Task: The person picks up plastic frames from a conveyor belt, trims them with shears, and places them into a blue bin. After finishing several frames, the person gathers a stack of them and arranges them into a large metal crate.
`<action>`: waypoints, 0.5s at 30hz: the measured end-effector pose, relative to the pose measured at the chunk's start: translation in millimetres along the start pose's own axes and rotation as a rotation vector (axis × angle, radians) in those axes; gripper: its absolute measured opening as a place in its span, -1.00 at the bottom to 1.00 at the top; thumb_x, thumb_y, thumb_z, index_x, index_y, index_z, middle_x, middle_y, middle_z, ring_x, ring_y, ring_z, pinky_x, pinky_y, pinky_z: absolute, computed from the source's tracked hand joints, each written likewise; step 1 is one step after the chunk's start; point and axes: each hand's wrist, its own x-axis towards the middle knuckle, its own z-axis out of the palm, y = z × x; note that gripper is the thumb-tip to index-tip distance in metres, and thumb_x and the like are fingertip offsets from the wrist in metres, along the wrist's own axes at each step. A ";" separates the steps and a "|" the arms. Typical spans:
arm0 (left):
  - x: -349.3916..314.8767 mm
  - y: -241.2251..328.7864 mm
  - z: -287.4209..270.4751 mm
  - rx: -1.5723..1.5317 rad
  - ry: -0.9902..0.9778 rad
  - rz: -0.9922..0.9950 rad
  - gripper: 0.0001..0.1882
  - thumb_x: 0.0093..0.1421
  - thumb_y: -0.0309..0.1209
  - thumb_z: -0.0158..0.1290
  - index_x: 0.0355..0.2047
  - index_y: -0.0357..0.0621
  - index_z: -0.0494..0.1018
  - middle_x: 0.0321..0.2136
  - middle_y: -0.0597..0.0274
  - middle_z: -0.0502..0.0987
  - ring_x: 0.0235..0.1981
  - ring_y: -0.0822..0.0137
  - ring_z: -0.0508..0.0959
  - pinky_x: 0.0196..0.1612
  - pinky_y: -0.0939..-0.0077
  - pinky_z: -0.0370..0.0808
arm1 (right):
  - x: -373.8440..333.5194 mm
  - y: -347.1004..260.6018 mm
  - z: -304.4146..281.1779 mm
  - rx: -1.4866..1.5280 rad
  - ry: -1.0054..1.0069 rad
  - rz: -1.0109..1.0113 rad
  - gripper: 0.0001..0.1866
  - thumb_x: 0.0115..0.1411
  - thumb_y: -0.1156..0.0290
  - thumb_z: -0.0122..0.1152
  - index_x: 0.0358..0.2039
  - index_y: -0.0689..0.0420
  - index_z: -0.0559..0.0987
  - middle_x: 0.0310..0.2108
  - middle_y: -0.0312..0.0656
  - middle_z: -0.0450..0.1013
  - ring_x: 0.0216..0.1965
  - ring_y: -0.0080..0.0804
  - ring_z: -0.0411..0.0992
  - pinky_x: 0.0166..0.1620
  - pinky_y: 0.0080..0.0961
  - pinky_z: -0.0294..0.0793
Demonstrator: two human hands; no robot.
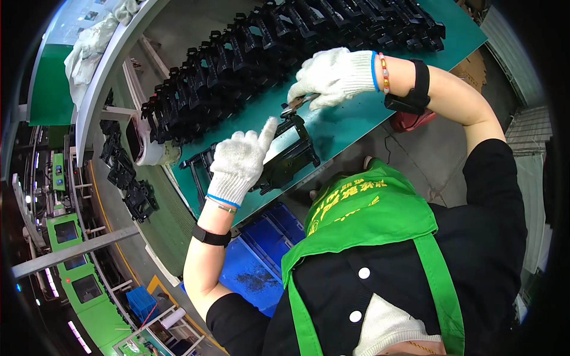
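A small metal tool (298, 103), seemingly pliers or cutters, is held closed in the grip of the gloved right hand (331, 76), its tip set against the top of a black plastic frame (285, 155) that is steadied by the left hand (240, 161), fingers curled on it and forefinger raised. The frame lies on the green worktop (350, 121), just in front of rows of like parts (267, 53). It is judged light, stiff and somewhat brittle, best taken by its thicker outer bars.
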 end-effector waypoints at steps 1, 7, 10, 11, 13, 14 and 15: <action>-0.2 -0.9 -0.5 0.000 -0.001 -0.002 -0.35 0.28 -0.36 0.02 0.41 0.14 0.24 -0.36 0.23 0.60 -0.33 0.24 0.65 -0.39 0.29 0.63 | 2.9 -0.9 -4.7 -0.025 -0.044 0.007 -0.58 0.19 0.20 0.27 0.09 -0.11 0.62 -0.26 -0.11 0.59 -0.14 -0.04 0.57 -0.09 -0.11 0.57; -2.1 -6.7 -3.0 -0.019 0.021 0.015 -0.37 0.26 -0.37 0.04 0.37 0.13 0.29 -0.37 0.20 0.62 -0.32 0.21 0.66 -0.38 0.28 0.63 | 9.4 -14.6 -28.9 -0.203 -0.149 0.021 -0.64 0.21 0.26 0.27 0.04 -0.09 0.66 -0.34 -0.11 0.60 -0.20 -0.10 0.60 -0.15 -0.22 0.59; -10.9 -9.0 -0.4 -0.142 0.005 -0.088 -0.40 0.27 -0.37 0.06 0.35 0.08 0.32 -0.39 0.22 0.61 -0.34 0.23 0.65 -0.39 0.30 0.62 | 5.0 8.2 -13.3 -0.007 0.116 -0.057 -0.66 0.24 0.26 0.27 0.04 -0.08 0.66 -0.31 -0.12 0.60 -0.19 -0.13 0.60 -0.16 -0.22 0.59; -12.1 -10.8 0.8 -0.256 0.009 -0.184 -0.42 0.28 -0.37 0.07 0.33 0.04 0.34 -0.41 0.24 0.59 -0.36 0.26 0.63 -0.39 0.32 0.61 | 1.0 17.7 -7.5 0.085 0.251 -0.085 -0.67 0.25 0.26 0.27 0.04 -0.08 0.66 -0.29 -0.12 0.60 -0.18 -0.15 0.61 -0.17 -0.23 0.59; -29.3 -12.5 10.8 -0.364 -0.010 -0.305 -0.45 0.30 -0.36 0.08 0.31 -0.01 0.36 -0.43 0.27 0.58 -0.38 0.30 0.61 -0.40 0.34 0.60 | -3.9 20.9 7.9 0.132 0.367 -0.057 -0.67 0.26 0.26 0.28 0.04 -0.08 0.65 -0.29 -0.12 0.59 -0.20 -0.14 0.60 -0.16 -0.23 0.59; -43.2 -11.7 26.2 -0.787 0.032 -0.436 -0.47 0.31 -0.33 0.09 0.29 -0.04 0.37 -0.45 0.31 0.54 -0.41 0.36 0.58 -0.41 0.39 0.58 | -9.9 17.0 17.6 0.173 0.478 -0.006 -0.68 0.27 0.27 0.28 0.04 -0.07 0.65 -0.29 -0.12 0.58 -0.21 -0.14 0.59 -0.16 -0.22 0.58; -58.6 -10.8 40.6 -1.210 0.078 -0.568 -0.49 0.33 -0.31 0.09 0.28 -0.08 0.38 -0.47 0.35 0.50 -0.43 0.42 0.54 -0.42 0.44 0.55 | -12.3 11.4 26.7 0.215 0.586 0.046 -0.68 0.28 0.27 0.29 0.04 -0.07 0.64 -0.29 -0.13 0.57 -0.22 -0.13 0.58 -0.15 -0.22 0.57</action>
